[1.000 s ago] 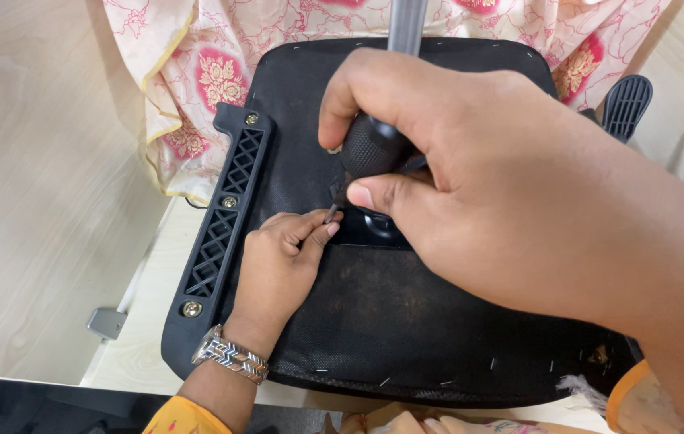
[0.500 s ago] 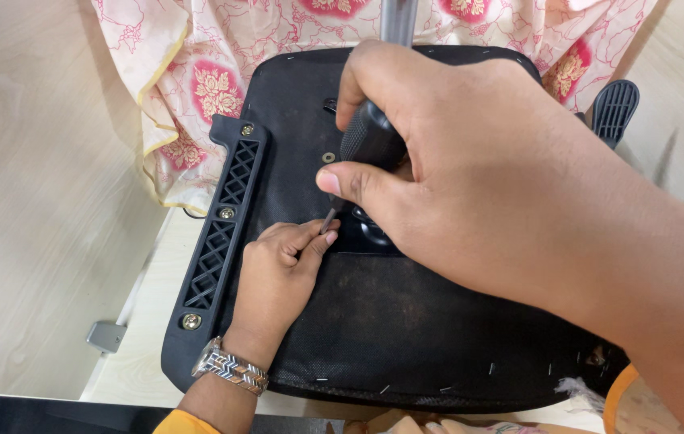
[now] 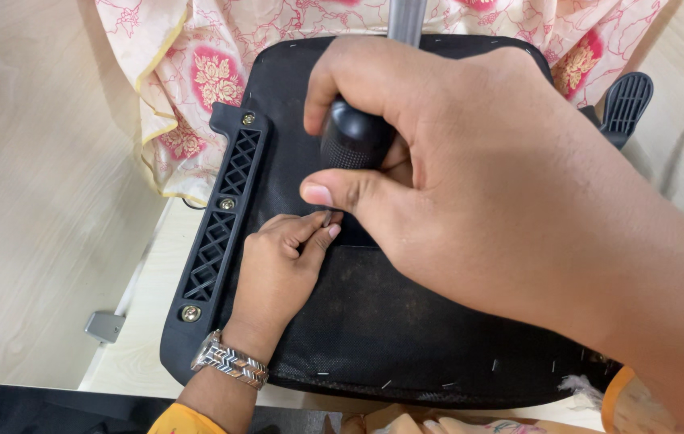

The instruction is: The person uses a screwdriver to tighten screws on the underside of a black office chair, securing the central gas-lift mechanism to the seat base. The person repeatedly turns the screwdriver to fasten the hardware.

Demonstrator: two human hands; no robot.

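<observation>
Floral cloth (image 3: pixel 197 80) behind seat underside (image 3: pixel 406 337), metal bracket (image 3: pixel 105 326)

right hand (image 3: pixel 470 185): sliding slightly far along the seat base (image 3: pixel 406 337), gripping the screwdriver handle (image 3: pixel 354 141)
left hand (image 3: pixel 281 269): fingertips following it far

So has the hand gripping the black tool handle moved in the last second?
Hardly: the right hand still grips the black tool handle over the same spot on the chair seat underside, beside the latticed bracket.
</observation>
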